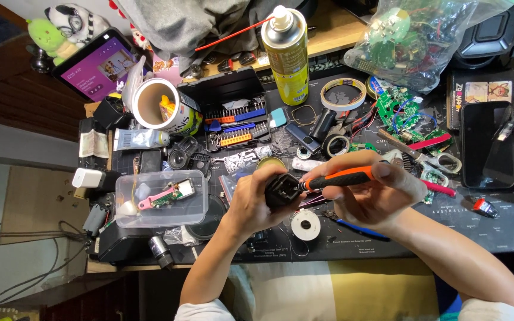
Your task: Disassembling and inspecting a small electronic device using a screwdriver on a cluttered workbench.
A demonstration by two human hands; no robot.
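**Asker:** What sits closest to the viewer?

**Describer:** Two bare forearms rise from the bottom edge and meet over a crowded work mat (507,229). Just beyond them, the left hand (251,202) is closed around a small black boxy part (281,189), with the fingers wrapped under it. The right hand (376,190) is curled tight on an orange-and-black screwdriver (343,177), which lies nearly level, its tip pressed against the part's right side.

**Asker:** So where is the part, exactly?

**Describer:** It is lifted above the mat near the centre, above a small spool of solder wire (305,224).

**Asker:** How should the driving be done well?

**Describer:** My judgement: keep the shaft in line with the screw, press in firmly, and turn slowly while the left hand braces the part so the tip cannot slip.

**Asker:** What lies around them?

**Describer:** To the left is a clear plastic box (162,199) holding a pink tool. Behind it is an open bit set (236,122), then a yellow spray can (287,56). Green circuit boards (400,107) and a dark phone (486,142) lie at the right.
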